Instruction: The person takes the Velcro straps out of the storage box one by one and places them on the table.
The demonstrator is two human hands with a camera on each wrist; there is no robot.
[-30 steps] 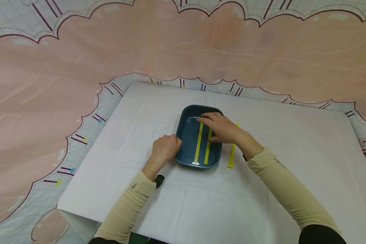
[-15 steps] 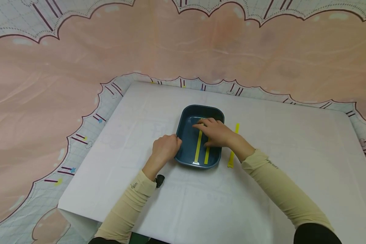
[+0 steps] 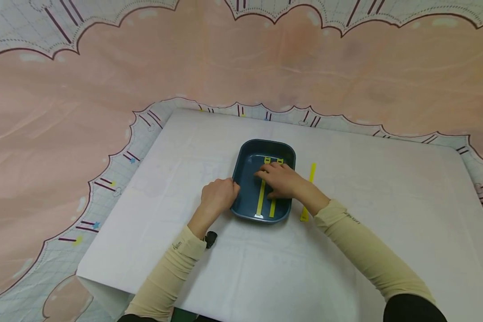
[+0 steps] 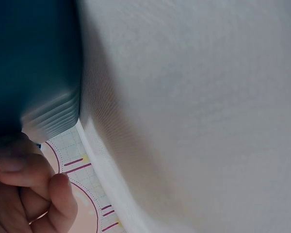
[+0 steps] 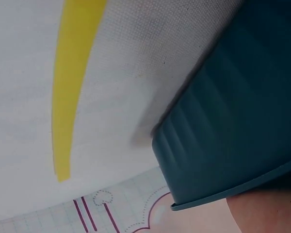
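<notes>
A dark blue rectangular tray [image 3: 265, 146] stands on the white-covered table. My left hand [image 3: 218, 196] grips its left rim, with curled fingers [image 4: 31, 174] visible under the edge in the left wrist view. Inside lie two yellow straps, a left one [image 3: 260, 199] and a right one [image 3: 272, 209], side by side with slotted heads at the far end. Over them reaches my right hand [image 3: 282, 181], fingers loosely bent and thumb apart; whether they touch the straps is hidden. In the right wrist view the tray's wall [image 5: 233, 111] covers most of that hand.
Another yellow strap [image 3: 312, 172] lies on the table right of the tray, partly behind the right wrist. The white table cover [image 3: 386, 197] extends to both sides. Beyond it hangs a pink-and-white patterned cloth [image 3: 185, 58].
My right hand has moved down and slightly left within the tray, toward my body, uncovering the slotted heads of both straps. My left hand and the tray have stayed in place.
</notes>
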